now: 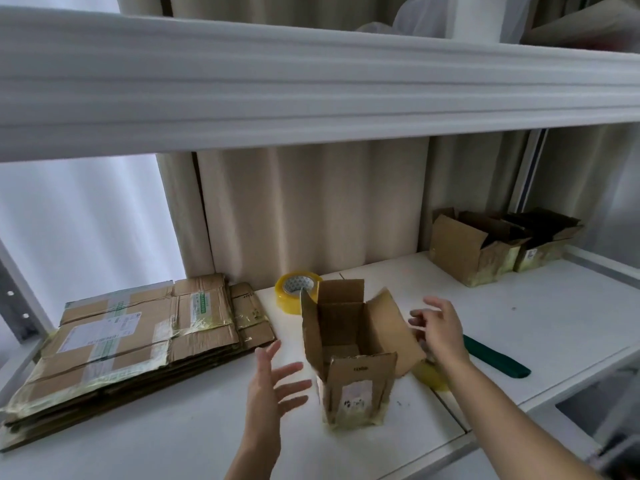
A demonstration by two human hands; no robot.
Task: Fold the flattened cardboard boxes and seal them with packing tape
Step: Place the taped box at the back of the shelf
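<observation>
Head camera looks down on a white bench (194,427) set under a thick white shelf (311,81), with beige curtains (311,209) hanging behind. Near the middle of the bench stands a small cardboard box (349,355), upright, its top flaps open and spread outward; yellowish tape shows along its lower edges and a label sits on its near face. Both hands hover at its sides without touching it. Left hand (273,386) is just left of the box, fingers spread and straight, palm turned toward it, holding nothing. Right hand (440,327) is just right of the box beside the right flap, fingers loosely spread and slightly bent, also holding nothing.

Behind the box, close to its far left corner, lies a roll of yellow packing tape (296,291), flat on the bench. At the left lies a stack of flattened cardboard boxes (138,334), with labels and old tape on the top one. Far right at the back stand two more folded boxes (485,247), side by side with their flaps open. A dark green flat thing (495,358) lies on the bench to the right of the right forearm; what it is cannot be told
</observation>
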